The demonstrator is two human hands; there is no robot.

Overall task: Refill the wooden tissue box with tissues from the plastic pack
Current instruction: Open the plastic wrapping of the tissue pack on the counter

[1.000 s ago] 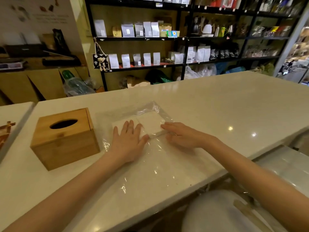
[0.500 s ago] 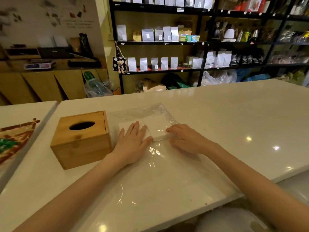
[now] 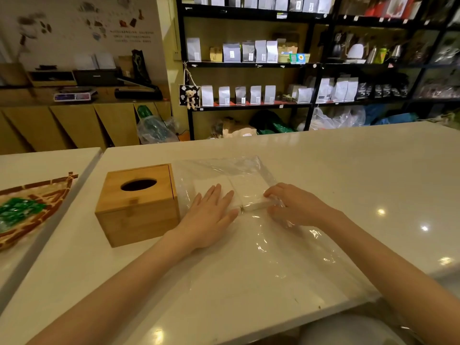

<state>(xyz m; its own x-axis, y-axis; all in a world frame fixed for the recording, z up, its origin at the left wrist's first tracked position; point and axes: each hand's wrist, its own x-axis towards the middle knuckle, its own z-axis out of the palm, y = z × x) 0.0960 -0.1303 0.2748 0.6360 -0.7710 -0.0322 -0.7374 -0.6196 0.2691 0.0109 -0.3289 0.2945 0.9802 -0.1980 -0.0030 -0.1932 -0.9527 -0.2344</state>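
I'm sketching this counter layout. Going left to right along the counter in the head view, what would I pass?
Patterned packet → wooden tissue box → left hand → tissue stack in the plastic pack → right hand.

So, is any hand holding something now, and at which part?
The right hand pinches the near corner of the tissue stack through the plastic pack; the left hand only presses flat on it.

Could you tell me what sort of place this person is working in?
Probably a small coffee or tea shop: black shelves hold rows of sealed pouches and kettles, a weighing scale sits on the back cabinet, and the work surface is a long white counter.
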